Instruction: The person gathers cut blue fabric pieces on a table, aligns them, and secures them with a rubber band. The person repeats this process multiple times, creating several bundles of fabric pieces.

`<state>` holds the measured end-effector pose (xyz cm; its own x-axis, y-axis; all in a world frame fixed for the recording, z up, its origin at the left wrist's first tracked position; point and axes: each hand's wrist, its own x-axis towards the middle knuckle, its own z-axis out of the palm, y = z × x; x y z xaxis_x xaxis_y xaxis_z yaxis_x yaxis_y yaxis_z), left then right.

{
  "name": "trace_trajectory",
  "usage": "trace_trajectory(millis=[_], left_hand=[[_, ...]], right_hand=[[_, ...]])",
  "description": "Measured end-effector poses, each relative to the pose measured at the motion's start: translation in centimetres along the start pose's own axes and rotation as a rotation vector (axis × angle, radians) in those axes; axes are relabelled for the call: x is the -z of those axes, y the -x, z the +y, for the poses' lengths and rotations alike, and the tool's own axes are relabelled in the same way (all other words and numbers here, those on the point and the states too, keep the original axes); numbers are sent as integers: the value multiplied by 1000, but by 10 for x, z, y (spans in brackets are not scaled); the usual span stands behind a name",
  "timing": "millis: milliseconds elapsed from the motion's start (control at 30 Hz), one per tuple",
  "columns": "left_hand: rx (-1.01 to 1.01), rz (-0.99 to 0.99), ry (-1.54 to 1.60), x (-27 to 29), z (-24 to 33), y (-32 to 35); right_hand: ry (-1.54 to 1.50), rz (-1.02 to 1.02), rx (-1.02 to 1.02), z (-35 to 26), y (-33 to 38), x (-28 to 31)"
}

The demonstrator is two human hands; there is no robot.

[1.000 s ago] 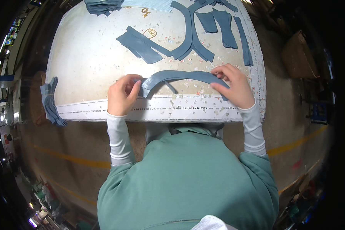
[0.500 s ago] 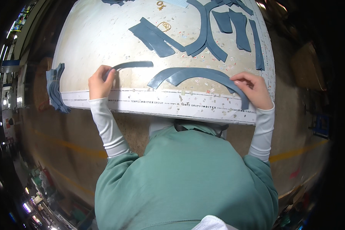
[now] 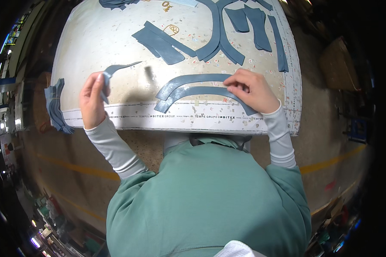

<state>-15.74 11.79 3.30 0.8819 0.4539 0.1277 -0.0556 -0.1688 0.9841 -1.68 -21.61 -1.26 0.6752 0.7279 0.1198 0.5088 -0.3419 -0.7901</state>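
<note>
Left hand (image 3: 94, 96) pinches blue strip (image 3: 117, 67) over table (image 3: 90, 47), tip right. Right hand (image 3: 253, 88) at arched strips (image 3: 195, 91), long axes along table's near edge; grip unclear.

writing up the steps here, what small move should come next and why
Perhaps lay the bent blue strip on the table: the left hand pinches it, while the right hand alone is at two curved blue strips lying there.

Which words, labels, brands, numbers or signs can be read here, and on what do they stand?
Front border of the table: a row of dark printed words, which I do not copy.
Right border: faint marks, too small to read.
Blue strips: no print visible.
</note>
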Motion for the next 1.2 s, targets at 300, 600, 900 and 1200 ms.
trace_trajectory(millis=[300,600,900,1200], left_hand=[[267,-680,94,-85,15,5],[117,-609,-703,-66,-7,-10],[-99,-256,-1052,-28,-32,-110],[105,-101,-1237,-74,-76,-179]], right_hand=[[66,383,-201,15,21,30],[75,82,-97,-10,29,18],[165,-67,85,-23,20,-11],[130,-27,92,-32,3,-47]])
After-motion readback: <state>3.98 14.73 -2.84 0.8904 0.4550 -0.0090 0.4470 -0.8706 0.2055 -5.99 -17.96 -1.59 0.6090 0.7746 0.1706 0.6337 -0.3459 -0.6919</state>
